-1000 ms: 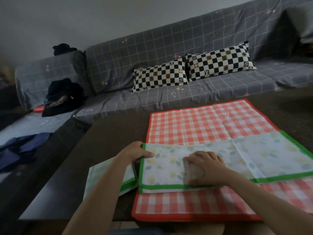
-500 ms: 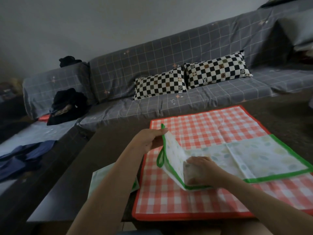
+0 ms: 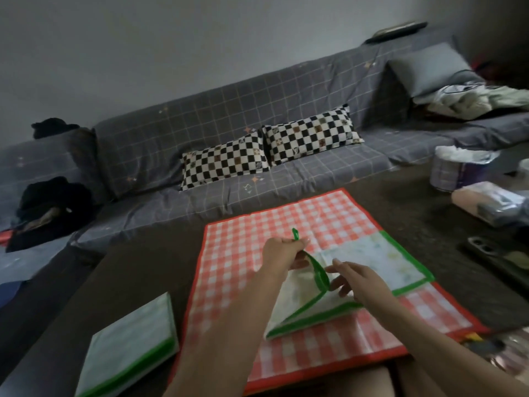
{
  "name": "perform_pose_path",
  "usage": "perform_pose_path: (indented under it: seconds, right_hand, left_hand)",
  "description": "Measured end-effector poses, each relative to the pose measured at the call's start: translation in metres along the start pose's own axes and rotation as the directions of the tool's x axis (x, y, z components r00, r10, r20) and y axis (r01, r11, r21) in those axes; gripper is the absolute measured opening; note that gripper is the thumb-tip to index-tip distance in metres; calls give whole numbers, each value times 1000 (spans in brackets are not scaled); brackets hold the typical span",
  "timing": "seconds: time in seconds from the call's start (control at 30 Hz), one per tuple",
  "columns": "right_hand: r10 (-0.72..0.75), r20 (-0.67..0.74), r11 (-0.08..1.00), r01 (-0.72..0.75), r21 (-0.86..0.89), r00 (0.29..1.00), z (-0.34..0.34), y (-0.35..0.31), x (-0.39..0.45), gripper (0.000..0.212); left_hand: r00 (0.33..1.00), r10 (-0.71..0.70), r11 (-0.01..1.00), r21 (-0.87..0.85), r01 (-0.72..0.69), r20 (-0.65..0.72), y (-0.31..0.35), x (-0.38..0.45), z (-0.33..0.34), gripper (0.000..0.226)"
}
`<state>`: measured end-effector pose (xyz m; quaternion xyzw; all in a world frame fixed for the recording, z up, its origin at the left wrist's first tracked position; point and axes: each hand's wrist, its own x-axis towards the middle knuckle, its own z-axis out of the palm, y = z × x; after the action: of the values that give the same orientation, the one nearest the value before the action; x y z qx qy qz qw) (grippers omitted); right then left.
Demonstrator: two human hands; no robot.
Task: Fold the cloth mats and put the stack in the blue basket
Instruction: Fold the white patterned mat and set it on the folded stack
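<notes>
Roughly midway, I'd say: one green-edged mat (image 3: 130, 346) already lies folded at the table's near-left corner, a 2nd green-trimmed mat (image 3: 375, 260) is mid-fold on top of the red-checked mat (image 3: 243, 253), which is spread flat w/ no fold in it yet. Left hand (image 3: 282, 253) pinches the lifted left end of the 2nd mat by its green border, raised and carried toward the right; right hand (image 3: 356, 282) sits just beside it w/ fingers loosely spread over the crease, touching or nearly touching the cloth — can't tell if it's gripping anything. Hands close together, not joined. Left to do, by my read: finish this fold, fold the red one, stack all 3, drop the stack in the blue basket — no basket in sight from here. Surface is a dark brown low table (image 3: 148, 270); on its right side a tissue pack (image 3: 486, 206), a paper roll (image 3: 455, 170), a dark phone-like thing (image 3: 492, 255). Behind, a grey grid-pattern sofa (image 3: 200, 124) w/ 2 checkered cushions (image 3: 226, 163), dark clothes (image 3: 51, 207) heaped at left, pale laundry (image 3: 469, 100) at right. Room's dim, plain wall.
</notes>
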<state>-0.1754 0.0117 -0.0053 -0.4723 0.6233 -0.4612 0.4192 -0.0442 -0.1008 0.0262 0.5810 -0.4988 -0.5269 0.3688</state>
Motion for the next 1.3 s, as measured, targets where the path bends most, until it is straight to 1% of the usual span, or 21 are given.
perform_pose_path:
  seconds: [0.07, 0.1, 0.17, 0.2, 0.3, 0.37, 0.4, 0.43, 0.47, 0.5, 0.57, 0.6, 0.63, 0.67, 0.73, 0.93, 1.03, 1.13, 1.23, 1.3]
  right_hand:
    - [32, -32, 994, -35, -102, 999, -2, 6, 0, 39]
    - [33, -38, 982, -39, -184, 999, -2, 8, -1, 40]
    - [19, -30, 926, -29, -377, 999, -2, 14, -3, 38]
    - [11, -31, 895, -24, -446, 999, -1, 16, -3, 40]
    - [-41, -47, 845, 10, -535, 998, 4, 27, -5, 44]
    - [-107, -52, 816, 58, -576, 993, 8, 32, -6, 43]
    - [-146, -59, 797, 82, -599, 988, 10, 34, -6, 42]
    - [-176, -69, 780, 97, -618, 982, 12, 35, -6, 40]
    - [-203, -74, 766, 111, -633, 976, 13, 38, -5, 39]
    - [-218, -73, 752, 120, -648, 973, 15, 40, -5, 38]
    - [-227, -69, 724, 121, -679, 971, 18, 42, -5, 36]
    - [-231, -66, 711, 122, -693, 971, 19, 42, -4, 36]
    - [-236, -64, 698, 123, -705, 970, 20, 43, -4, 35]
    - [-250, -66, 681, 127, -721, 966, 21, 43, -3, 35]
    - [-275, -67, 637, 130, -759, 959, 18, 44, -1, 35]
    - [-290, -108, 553, 74, -830, 951, -14, 48, 28, 34]
    - [-254, -55, 572, 104, -813, 966, -27, 45, 48, 42]
    - [-221, 1, 552, 126, -824, 975, -35, 37, 59, 44]
    - [-192, 61, 473, 147, -869, 979, -34, 36, 56, 40]
    - [-173, 99, 408, 163, -898, 980, -30, 38, 48, 40]
  left_hand:
    - [1000, -11, 996, 86, 13, -25, -14, 1, 18, 29]
    - [999, -4, 993, 114, 8, -34, -20, 1, 25, 29]
    - [999, 18, 985, 170, -9, -51, -32, 2, 36, 29]
    - [998, 25, 980, 200, -13, -62, -36, 2, 39, 30]
    - [992, 80, 973, 225, -57, -93, -49, 3, 45, 28]
    - [975, 194, 948, 276, -159, -106, -55, 2, 42, 19]
    - [954, 282, 909, 344, -234, -97, -57, 2, 36, 12]
    - [924, 376, 844, 437, -311, -70, -61, 3, 29, 8]
    - [891, 454, 756, 541, -369, -26, -66, 6, 20, 11]
    - [874, 485, 661, 643, -388, 29, -71, 10, 10, 18]
    - [896, 424, 511, 782, -357, 132, -78, 14, -7, 30]
    - [913, 369, 469, 814, -343, 172, -80, 15, -14, 34]
    - [921, 335, 453, 823, -343, 200, -81, 14, -19, 37]
    - [922, 325, 458, 818, -349, 211, -82, 12, -23, 38]
    - [917, 345, 474, 806, -354, 200, -81, 6, -27, 39]
    - [887, 426, 358, 867, -347, 179, -92, -39, -27, 45]
    - [861, 480, 358, 859, -365, 165, -96, -60, -18, 44]
    - [845, 509, 351, 856, -380, 166, -97, -70, -10, 41]
    - [839, 520, 339, 862, -378, 164, -98, -69, -8, 38]
    - [833, 512, 321, 852, -413, 211, -97, -63, -4, 39]
